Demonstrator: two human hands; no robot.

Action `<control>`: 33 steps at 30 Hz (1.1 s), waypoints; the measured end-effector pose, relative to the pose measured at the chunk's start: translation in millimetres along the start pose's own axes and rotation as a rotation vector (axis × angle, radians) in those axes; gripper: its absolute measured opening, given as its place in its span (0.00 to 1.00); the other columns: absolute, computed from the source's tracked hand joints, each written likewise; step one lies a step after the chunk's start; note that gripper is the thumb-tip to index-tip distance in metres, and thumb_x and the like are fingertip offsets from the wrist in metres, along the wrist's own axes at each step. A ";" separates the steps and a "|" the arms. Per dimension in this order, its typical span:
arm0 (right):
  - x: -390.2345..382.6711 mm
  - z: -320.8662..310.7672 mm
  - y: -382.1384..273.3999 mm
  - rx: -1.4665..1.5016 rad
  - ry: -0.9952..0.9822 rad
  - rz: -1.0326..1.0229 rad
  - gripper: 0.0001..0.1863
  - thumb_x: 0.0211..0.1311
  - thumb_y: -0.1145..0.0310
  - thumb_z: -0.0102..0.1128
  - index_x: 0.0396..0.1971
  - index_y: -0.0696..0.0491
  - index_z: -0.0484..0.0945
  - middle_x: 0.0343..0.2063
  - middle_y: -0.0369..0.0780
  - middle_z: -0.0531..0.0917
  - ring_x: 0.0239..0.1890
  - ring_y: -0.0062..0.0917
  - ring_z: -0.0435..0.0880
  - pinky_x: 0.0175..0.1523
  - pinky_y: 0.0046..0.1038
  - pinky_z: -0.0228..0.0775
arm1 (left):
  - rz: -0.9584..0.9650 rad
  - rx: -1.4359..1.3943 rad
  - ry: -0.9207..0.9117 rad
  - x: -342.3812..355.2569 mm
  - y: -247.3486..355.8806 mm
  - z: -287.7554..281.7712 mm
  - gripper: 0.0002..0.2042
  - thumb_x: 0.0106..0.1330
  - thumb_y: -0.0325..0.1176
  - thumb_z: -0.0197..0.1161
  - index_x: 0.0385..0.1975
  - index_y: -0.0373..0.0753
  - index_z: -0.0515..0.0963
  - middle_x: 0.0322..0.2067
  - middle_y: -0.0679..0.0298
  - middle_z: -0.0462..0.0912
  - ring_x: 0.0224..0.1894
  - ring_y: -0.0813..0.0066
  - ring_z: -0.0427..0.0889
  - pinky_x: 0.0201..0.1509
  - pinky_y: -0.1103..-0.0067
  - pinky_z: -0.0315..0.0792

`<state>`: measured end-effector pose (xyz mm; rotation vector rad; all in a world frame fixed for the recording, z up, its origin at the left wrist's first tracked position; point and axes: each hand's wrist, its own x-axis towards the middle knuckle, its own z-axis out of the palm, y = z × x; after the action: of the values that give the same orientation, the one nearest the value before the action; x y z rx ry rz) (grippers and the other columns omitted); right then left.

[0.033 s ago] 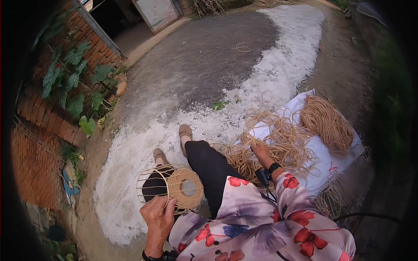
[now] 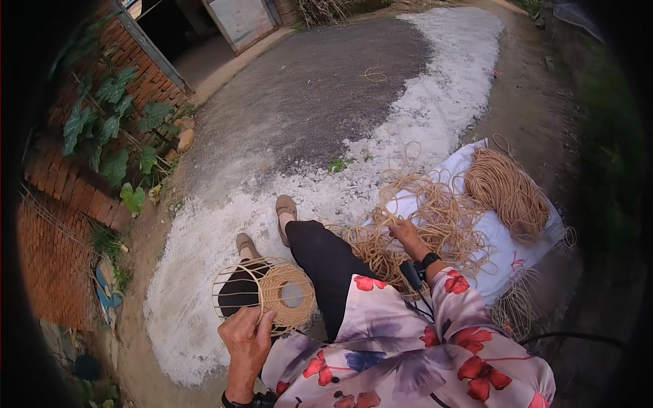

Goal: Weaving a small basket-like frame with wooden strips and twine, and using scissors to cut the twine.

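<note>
Far left, brick wall (image 2: pixel 54 255) and big-leaved plant (image 2: pixel 115 163), well apart from the hands. Next, left hand (image 2: pixel 248 336): thumb and fingers gripping the near edge of a round, open-ribbed basket (image 2: pixel 275 289), which lies over the person's lower legs, just beyond that hand. It is tipped on its side, its axis running roughly left to right: bare ribs and hoop at left, tan cord winding at right, around a grey round centre (hole or disc, cannot tell). The wound end faces the right-hand side; the left hand is the nearer by far. Dark trousers (image 2: pixel 326 265) cover the knee between basket and cord pile. Then right hand (image 2: pixel 407 234), reached out beyond that knee into a heap of loose cord (image 2: pixel 442 207), fingers bent among the strands; whether one is pinched, cannot tell. Dark band (image 2: pixel 430 259) on that wrist. The heap lies partly on a white sack (image 2: pixel 493 234); farther right, a neat tan coil (image 2: pixel 507 194) sits on the sack, long axis slanting down to the right. Brands, labels, writing: none legible on basket, cord or sack.
</note>
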<state>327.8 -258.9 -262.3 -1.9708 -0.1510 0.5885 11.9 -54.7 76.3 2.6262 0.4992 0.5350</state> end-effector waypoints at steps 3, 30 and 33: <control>-9.4 -41.7 -31.3 0.116 -0.259 -0.022 0.20 0.55 0.55 0.59 0.31 0.61 0.80 0.27 0.43 0.83 0.29 0.27 0.81 0.35 0.29 0.71 | -0.031 -0.021 -0.068 -5.7 -5.7 8.7 0.04 0.51 0.24 0.66 0.22 0.32 0.78 0.19 0.56 0.77 0.20 0.62 0.77 0.23 0.75 0.67; -181.5 -80.3 -341.3 -0.247 -0.391 -1.192 0.07 0.58 0.68 0.55 0.32 0.55 0.78 0.20 0.47 0.78 0.24 0.41 0.79 0.30 0.35 0.69 | 0.011 -0.516 0.025 64.6 60.7 -4.6 0.29 0.56 0.29 0.65 0.59 0.36 0.64 0.55 0.54 0.65 0.36 0.73 0.79 0.38 0.81 0.75; -184.6 -63.4 -343.6 -0.211 -0.492 -1.204 0.08 0.54 0.66 0.58 0.30 0.55 0.78 0.20 0.45 0.79 0.24 0.39 0.80 0.30 0.35 0.69 | -0.273 -1.216 -0.493 66.1 70.5 1.7 0.20 0.65 0.36 0.59 0.54 0.34 0.69 0.37 0.61 0.76 0.29 0.79 0.76 0.31 0.84 0.72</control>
<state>247.4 -216.4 122.2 -1.5036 -1.6073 0.2165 87.8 -87.6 126.2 1.4029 0.2276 0.0220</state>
